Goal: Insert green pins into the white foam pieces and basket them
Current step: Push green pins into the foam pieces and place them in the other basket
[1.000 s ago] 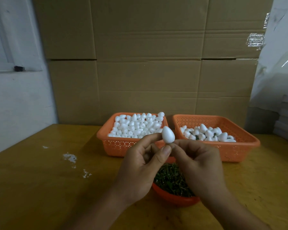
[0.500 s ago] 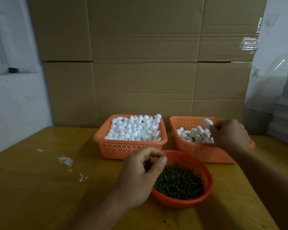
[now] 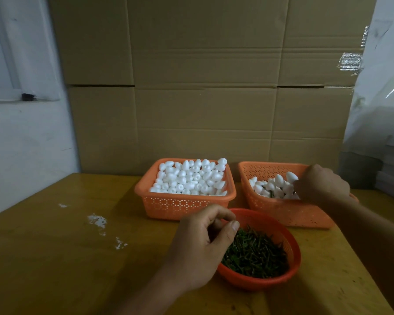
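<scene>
Head view shows your right hand (image 3: 321,184) reaching over the near rim of the right basket (image 3: 282,210), fingers curled down among the finished foam pieces (image 3: 273,186); whether it is pinching one of them or has let go, you cannot tell from this angle, because the knuckles hide the fingertips. Your left hand (image 3: 203,244) hovers at the left edge of the red bowl (image 3: 259,280), thumb and forefinger drawn close together just above the green pins (image 3: 255,255); no pin is visible between them, so the pinch looks empty, though the gap is too small to be sure.

Moving outward, the right basket holds a modest heap of white pieces, some with dark green showing at their ends, gathered toward its middle and near side, with much of its mesh floor bare. The left basket (image 3: 182,205), just beside it, is filled to the rim with plain foam pieces (image 3: 191,178) showing no green. The bowl sits in front of the gap between the two baskets and is well stocked with pins.

Judging from these heaps, you are early in the job: a small share is pinned and basketed, and the large share waits untouched. The worktop (image 3: 55,258) carries a few white crumbs (image 3: 97,220) to the left, well apart from the baskets.
</scene>
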{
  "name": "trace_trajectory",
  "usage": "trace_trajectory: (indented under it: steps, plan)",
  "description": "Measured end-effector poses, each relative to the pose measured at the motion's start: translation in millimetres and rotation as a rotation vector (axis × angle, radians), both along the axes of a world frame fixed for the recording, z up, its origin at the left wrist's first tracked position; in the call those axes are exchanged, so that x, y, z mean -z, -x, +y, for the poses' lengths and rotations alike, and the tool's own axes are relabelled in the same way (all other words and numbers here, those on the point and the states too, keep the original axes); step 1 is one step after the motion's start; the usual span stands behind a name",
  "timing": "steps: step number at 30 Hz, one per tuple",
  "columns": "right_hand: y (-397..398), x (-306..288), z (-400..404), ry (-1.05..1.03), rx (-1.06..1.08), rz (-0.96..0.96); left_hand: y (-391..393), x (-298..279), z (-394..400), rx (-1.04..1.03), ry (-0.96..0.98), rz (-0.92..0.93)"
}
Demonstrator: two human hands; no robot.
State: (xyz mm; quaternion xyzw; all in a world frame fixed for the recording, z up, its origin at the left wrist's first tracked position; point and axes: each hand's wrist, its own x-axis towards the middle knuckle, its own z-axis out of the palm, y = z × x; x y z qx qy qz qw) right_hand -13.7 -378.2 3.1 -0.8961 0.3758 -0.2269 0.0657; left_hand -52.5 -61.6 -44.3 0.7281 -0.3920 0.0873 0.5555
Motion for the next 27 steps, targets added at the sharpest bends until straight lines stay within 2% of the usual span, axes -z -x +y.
trace_trajectory:
  steps: [8, 19, 27]
  plan:
    - [17, -1, 3, -0.106, -0.044, -0.143, -1, 0, 1, 0.005, -0.010, -0.029]
    - [75, -8, 81, -0.137, -0.429, -0.566, -5, 3, 1, -0.033, -0.011, -0.028]
    - [100, 28, 116, -0.233, -0.593, -0.461, -14, -4, 2, -0.160, -0.058, -0.045]
